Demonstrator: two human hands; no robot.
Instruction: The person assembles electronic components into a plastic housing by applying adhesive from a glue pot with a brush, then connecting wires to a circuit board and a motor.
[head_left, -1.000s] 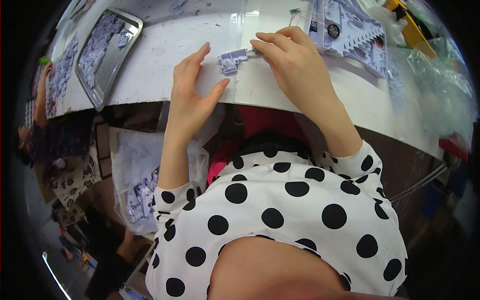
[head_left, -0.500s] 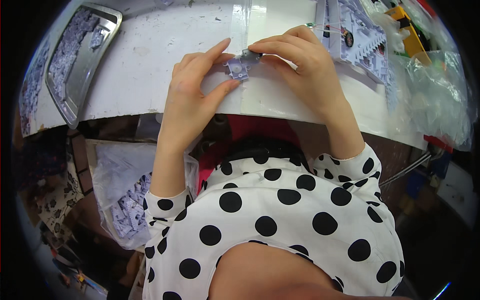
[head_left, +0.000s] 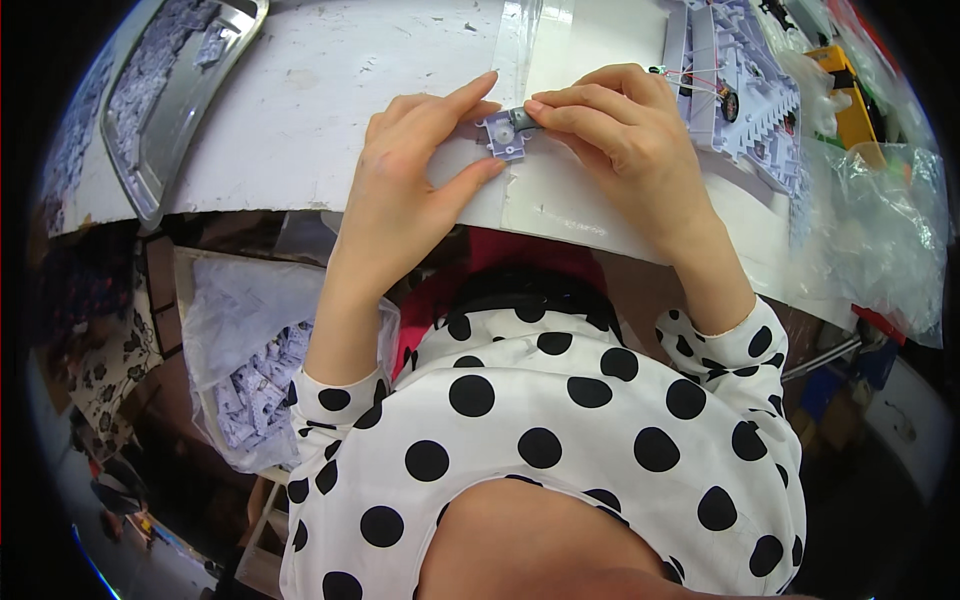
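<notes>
A small pale lilac plastic part (head_left: pixel 503 135) with a round hole lies on the white table (head_left: pixel 300 120) between my hands. My left hand (head_left: pixel 415 175) pinches it from the left with thumb and forefinger. My right hand (head_left: pixel 615 130) comes in from the right, its fingertips pressing a small grey metal cylinder (head_left: pixel 522 117) against the part's upper right corner. Both hands rest on the table near its front edge.
A metal tray (head_left: pixel 165 110) of lilac parts sits at the far left. A lilac toothed rack (head_left: pixel 740 95) with wired pieces stands at the right, beside crumpled clear bags (head_left: pixel 880 220) and a yellow object (head_left: pixel 845 95). Below the table hangs a bag of lilac parts (head_left: pixel 255 385).
My hands have drawn together on the lilac part. My left hand went from lying flat beside it to pinching it, and the grey cylinder now sits against the part.
</notes>
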